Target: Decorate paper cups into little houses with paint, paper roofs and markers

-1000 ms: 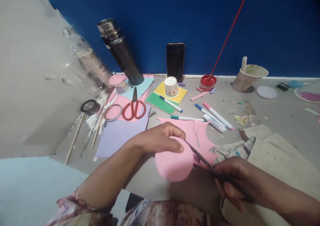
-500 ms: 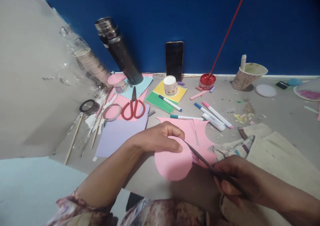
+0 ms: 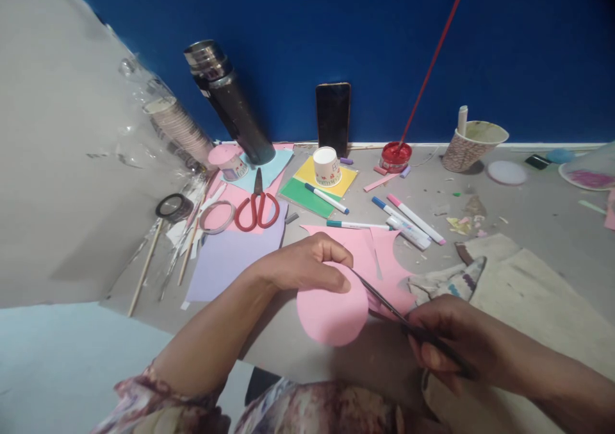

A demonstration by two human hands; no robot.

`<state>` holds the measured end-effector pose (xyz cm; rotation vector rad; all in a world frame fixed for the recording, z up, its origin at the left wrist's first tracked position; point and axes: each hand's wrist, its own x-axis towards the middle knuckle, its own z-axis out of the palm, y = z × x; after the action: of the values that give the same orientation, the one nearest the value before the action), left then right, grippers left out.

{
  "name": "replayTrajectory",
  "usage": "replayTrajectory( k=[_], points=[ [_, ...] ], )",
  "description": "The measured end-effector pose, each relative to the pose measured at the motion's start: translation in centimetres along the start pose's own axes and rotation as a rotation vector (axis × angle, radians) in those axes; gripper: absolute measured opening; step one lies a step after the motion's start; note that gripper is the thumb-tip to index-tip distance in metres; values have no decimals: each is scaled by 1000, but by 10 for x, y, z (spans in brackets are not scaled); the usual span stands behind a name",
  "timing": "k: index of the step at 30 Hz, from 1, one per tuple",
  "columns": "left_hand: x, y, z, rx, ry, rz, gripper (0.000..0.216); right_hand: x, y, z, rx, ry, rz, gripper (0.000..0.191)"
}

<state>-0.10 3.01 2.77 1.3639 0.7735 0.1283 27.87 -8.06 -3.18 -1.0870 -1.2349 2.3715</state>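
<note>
My left hand [image 3: 314, 261] pinches a round piece of pink paper [image 3: 331, 315] at its upper edge, thumb on top. From the right, my right hand [image 3: 451, 338] grips dark-handled scissors [image 3: 384, 300]. Their slim blades reach to the rim of the pink circle, close to my left fingertips. My fingers hide most of the handles. Beneath and behind the circle lies a larger pink sheet [image 3: 348, 245] with curved cut-outs and a slit in it.
Red-handled scissors [image 3: 258, 209] lie on a purple sheet [image 3: 230, 264] at the left. Several markers [image 3: 416, 218] lie behind the pink paper. A paper cup [image 3: 327, 168], a phone [image 3: 333, 120], a dark flask [image 3: 235, 107] and red paint pot [image 3: 395, 158] line the back. A cloth [image 3: 533, 299] lies right.
The view has shifted very slightly. Both hands, the pink circle and the scissors keep nearly the same places.
</note>
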Motion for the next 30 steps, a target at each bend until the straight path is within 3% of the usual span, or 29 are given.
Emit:
replayTrajectory(
  k=[8,12,16,22,25,30],
  points=[
    [0,1,-1,50,-13,-22,19,1,6,-1,53,-23,-35,35],
    [-2,2,-1,27,-42,-34,17,4,2,0,24,-14,-49,44],
    [-1,2,5,-174,168,-50,29,7,-6,-1,28,136,-201,63],
    [13,-4,16,-545,494,103,42,14,-13,-3,350,374,-385,58],
    [17,-7,20,-630,571,166,42,17,-16,-2,353,444,-401,57],
    [19,-11,26,-678,586,190,39,22,-15,-3,263,505,-456,53]
  ],
)
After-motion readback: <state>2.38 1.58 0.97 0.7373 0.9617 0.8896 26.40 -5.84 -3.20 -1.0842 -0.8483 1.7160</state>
